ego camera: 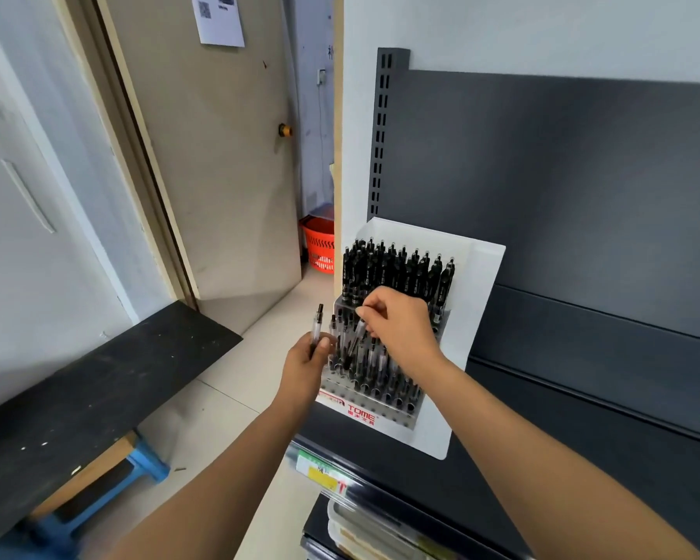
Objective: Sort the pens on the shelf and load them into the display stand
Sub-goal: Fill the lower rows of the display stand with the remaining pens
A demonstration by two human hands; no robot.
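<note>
In display stand: upright pens, rows.

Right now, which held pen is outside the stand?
The upright pen in the left hand, left of the stand; the right hand pinches the tilted pen among slotted ones.

Clear acrylic display stand on the dark metal shelf, at its left end.
Black pens fill its rear rows, clear-barrelled pens the front; a white plastic panel stands behind.

Left hand gripping pen, right hand pinching another pen over display stand
</note>
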